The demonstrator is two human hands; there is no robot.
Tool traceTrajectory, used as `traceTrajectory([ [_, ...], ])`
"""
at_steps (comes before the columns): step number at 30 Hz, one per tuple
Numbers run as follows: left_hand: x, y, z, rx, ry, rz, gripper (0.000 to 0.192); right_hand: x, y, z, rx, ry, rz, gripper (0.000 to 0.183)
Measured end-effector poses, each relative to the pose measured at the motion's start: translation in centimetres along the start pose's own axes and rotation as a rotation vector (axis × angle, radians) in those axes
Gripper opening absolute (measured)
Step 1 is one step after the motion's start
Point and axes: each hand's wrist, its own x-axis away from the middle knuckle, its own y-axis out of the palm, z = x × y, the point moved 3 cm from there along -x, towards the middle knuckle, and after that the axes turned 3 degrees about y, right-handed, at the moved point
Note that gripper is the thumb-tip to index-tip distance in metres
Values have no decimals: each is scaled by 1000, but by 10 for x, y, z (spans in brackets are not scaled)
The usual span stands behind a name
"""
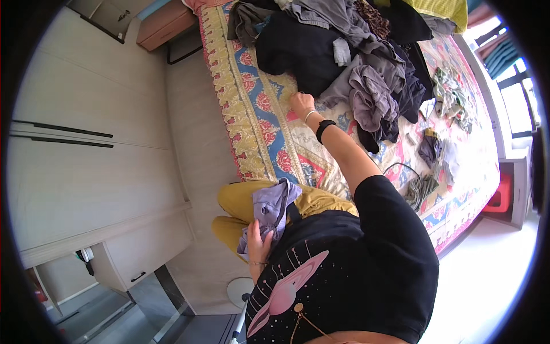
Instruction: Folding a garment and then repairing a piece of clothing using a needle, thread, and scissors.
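In my lap lies a crumpled lavender garment (270, 208); the fingers and thumb of my left hand (259, 243) hold its lower part against my thigh. My right arm reaches out over the bed, where my right hand (303, 102), fingers curled, grips the near tip of a black garment (296, 47). That garment is part of a large heap of clothes. Beside it in the heap are a bunched mauve garment (373, 96), a grey garment (324, 13) and a small light-grey cloth (341, 51). The fingertips of my right hand are partly hidden.
A patterned bedspread (266, 129) covers the bed. Small garments (430, 146), a green-and-white patterned cloth (453, 96) and a dark-green cloth (421, 191) lie towards its right. Cabinets (94, 172) line the left; a white round base (240, 292) stands on the floor near me.
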Motion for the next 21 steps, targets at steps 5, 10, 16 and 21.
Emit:
traceTrajectory([
  [5, -11, -16, 6, -18, -30, 44, 59, 62, -5, -9, -252, 33, 28, 13],
  [10, -16, -18, 4, -17, -3, 56, 56, 174, 6, -33, -425, -375, -70, 15],
  [16, -20, -20, 6, 10, 32, 40, 55, 220, -6, -9, -633, -163, -230, 15],
  [21, -29, -25, 15, 1, 65, 55, 55, 178, 12, 56, -730, 276, 211, 15],
])
